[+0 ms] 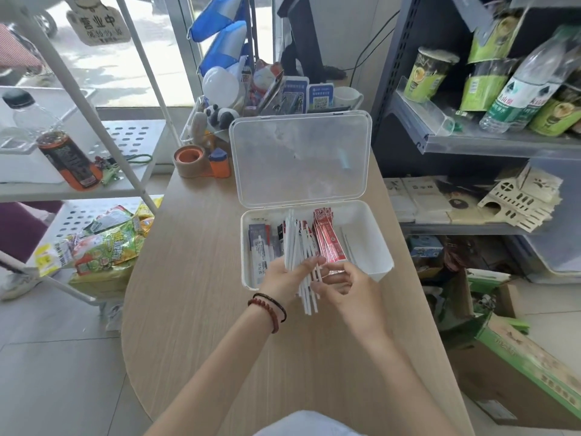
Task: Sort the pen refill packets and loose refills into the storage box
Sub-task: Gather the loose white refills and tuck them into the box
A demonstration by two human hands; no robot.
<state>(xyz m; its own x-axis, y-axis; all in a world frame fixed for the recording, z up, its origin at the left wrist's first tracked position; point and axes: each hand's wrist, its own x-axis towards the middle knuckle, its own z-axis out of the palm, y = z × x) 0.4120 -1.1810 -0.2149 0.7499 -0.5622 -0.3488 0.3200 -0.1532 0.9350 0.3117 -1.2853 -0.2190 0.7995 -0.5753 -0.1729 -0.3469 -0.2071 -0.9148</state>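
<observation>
Storage box (374,243) on table (201,309), tape dispenser (201,162) behind-left, packets (328,243) inside.

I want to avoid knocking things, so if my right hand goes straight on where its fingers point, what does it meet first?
Probably the white loose refills gripped in your left hand; the fingertips of your right hand look almost on them, though depth is unclear.

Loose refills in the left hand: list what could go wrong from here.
1. The left hand grips the loose refills as a fanned bundle, lower ends hanging past the storage box rim; some could slip onto the table.
2. Lowered as they are, they may land across the red packets, mixing the sorts.
</observation>
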